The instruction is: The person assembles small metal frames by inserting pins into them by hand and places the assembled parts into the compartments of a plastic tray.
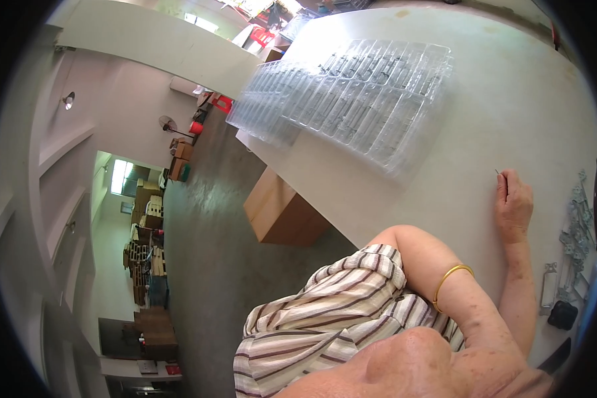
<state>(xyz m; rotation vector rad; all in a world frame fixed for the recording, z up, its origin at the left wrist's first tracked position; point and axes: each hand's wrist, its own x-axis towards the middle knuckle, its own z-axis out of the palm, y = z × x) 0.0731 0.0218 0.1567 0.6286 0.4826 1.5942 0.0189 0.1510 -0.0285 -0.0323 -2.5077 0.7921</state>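
My right hand (514,207) rests over the pale tabletop (471,159), its fingers pinched on a thin, dark pin-like piece (497,172) whose tip pokes out past the fingertips. Most of that piece is hidden. My left arm, in a striped sleeve (338,298), bends at the elbow over the table edge; a gold bracelet (452,273) circles it. Beyond the bracelet, my left hand (481,325) comes close to the lower edge, its fingers not distinguishable. Farther off, clear plastic compartment trays (378,93) lie on the table, overlapping; slender pieces seem to show through their slots.
Loose silvery metal parts (570,239) lie in a heap along the right side, with a black knob-like object (562,315) beside them. A cardboard box (288,209) stands on the floor past the left table edge. Stacked goods and a fan (168,124) are farther away.
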